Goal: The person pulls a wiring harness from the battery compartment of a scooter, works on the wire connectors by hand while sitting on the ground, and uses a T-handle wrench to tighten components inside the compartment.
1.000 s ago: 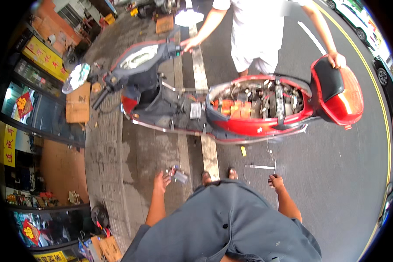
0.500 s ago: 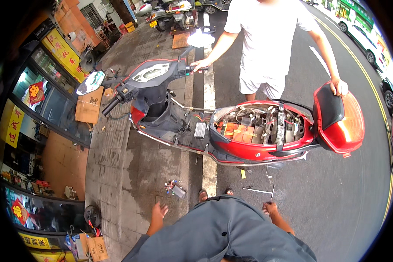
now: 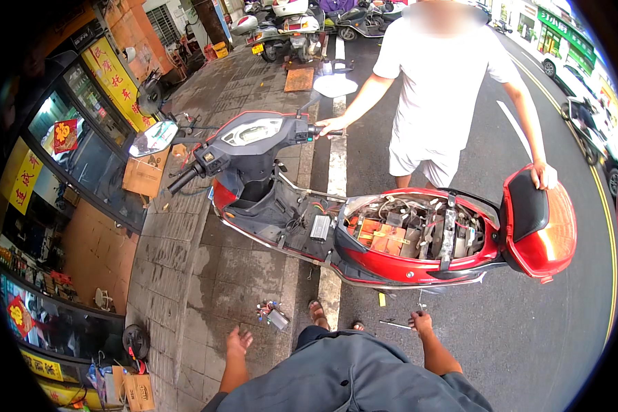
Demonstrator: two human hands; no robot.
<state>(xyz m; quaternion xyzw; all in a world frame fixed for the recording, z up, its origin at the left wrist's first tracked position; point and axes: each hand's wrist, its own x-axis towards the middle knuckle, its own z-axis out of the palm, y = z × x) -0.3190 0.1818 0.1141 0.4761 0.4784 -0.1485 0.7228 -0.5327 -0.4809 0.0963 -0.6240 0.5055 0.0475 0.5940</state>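
My left hand (image 3: pixel 239 341) hangs open over the pavement at the lower left, holding nothing. Closest to it lies a grey box with coloured wires (image 3: pixel 277 318) on the ground. My right hand (image 3: pixel 421 321) is low over the road with its fingers curled; whatever they hold, if anything, is hidden. Behind it a thin metal rod tool (image 3: pixel 394 325) shows, its end covered by the hand; I cannot tell whether they touch. Ahead stands a red electric scooter (image 3: pixel 391 265), seat area uncovered, orange battery packs (image 3: pixel 381 235) and wiring exposed. A silver box (image 3: pixel 320 227) sits on its footboard.
Across the scooter a person in white (image 3: pixel 441 89) grips its handlebar and rests a hand on the red rear box (image 3: pixel 559 230). A small yellow piece (image 3: pixel 382 299) lies under the scooter. Shopfronts line the left; parked scooters (image 3: pixel 299 31) stand behind.
My view has shifted, and the scooter sits lower in it. My right hand has moved up and now overlaps the rod tool's end. My left hand stays open.
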